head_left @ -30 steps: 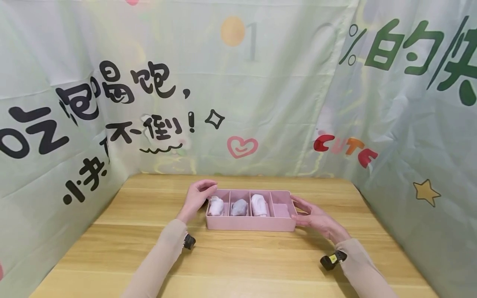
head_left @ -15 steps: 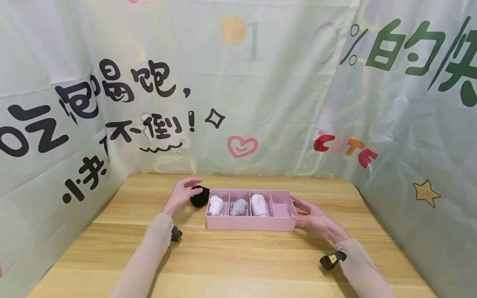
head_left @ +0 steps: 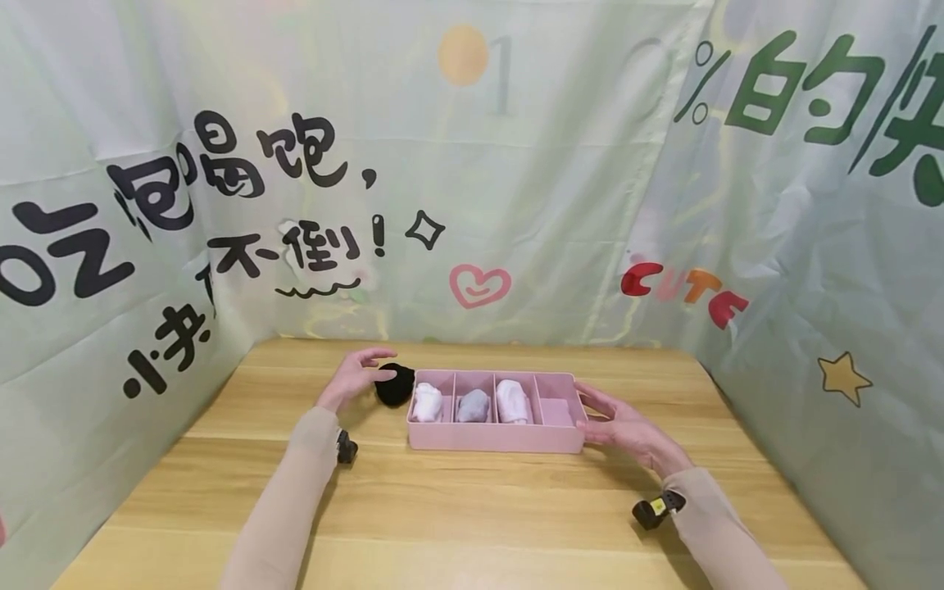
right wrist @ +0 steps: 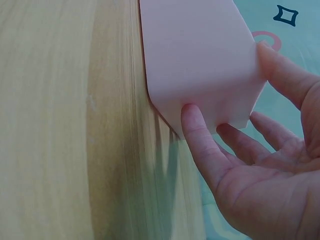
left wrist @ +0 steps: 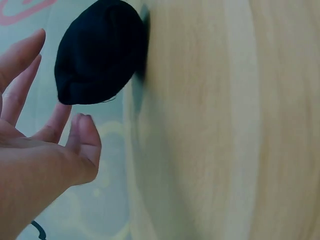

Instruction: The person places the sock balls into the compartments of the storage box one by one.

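Observation:
A pink divided box (head_left: 494, 438) lies on the table. Three of its compartments hold rolled socks: a white sock (head_left: 428, 403), a grey sock (head_left: 473, 406) and another pale sock (head_left: 512, 401); the rightmost compartment has nothing in it. Just left of the box sits a black balled-up sock (head_left: 394, 385). My left hand (head_left: 354, 377) is beside that sock, fingers spread and loosely bent, gripping nothing; whether a fingertip touches it, I cannot tell. At the box's right end, my right hand (head_left: 627, 430) rests extended fingertips (right wrist: 191, 112) against the pink wall.
The wooden table (head_left: 472, 516) runs back to a printed curtain (head_left: 553, 205), which also closes off both sides. On each wrist sits a small black camera, one on the left (head_left: 347, 447) and one on the right (head_left: 656, 510).
My left hand has moved left, off the box's left end, uncovering the black sock. During the last half second it has hardly moved. My right hand stays at the box's right end.

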The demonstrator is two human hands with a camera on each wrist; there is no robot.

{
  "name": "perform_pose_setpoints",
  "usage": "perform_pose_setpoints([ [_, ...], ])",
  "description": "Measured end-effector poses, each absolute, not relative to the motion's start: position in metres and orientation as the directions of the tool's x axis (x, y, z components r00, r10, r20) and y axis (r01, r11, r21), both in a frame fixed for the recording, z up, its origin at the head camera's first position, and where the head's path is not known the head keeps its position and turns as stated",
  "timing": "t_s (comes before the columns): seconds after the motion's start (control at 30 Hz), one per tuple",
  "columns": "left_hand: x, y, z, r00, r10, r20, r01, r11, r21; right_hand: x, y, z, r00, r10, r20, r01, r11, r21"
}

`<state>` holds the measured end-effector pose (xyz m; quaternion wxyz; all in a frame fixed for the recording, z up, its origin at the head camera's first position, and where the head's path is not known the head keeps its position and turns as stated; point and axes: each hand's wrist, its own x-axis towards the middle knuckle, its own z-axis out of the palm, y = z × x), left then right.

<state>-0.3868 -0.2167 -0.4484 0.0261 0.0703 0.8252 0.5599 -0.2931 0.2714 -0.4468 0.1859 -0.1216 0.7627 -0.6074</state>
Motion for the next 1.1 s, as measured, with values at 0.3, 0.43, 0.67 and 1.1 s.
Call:
perform_pose_setpoints([
  [0.3,-0.395,-0.21,-0.462,-0.977,0.213,0.014,0.078,0.293,0.953,-0.293,0.27,-0.447,-0.899,-0.417,-0.135,0.049,0.21,-0.976],
  [0.43,-0.394,-0.207,-0.462,-0.97,0.244,-0.002,0.064,0.262,0.963,-0.295,0.27,-0.448,-0.894,-0.43,-0.13,0.049,0.195,-0.98],
  [0.67,-0.392,-0.203,-0.456,-0.963,0.264,-0.053,0.029,0.297,0.954,-0.296,0.27,-0.449,-0.901,-0.411,-0.137,0.059,0.196,-0.979],
  [1.1,-0.394,-0.212,-0.459,-0.98,0.198,-0.011,0.071,0.402,0.913,-0.294,0.271,-0.446,-0.89,-0.44,-0.12,0.044,0.178,-0.983],
])
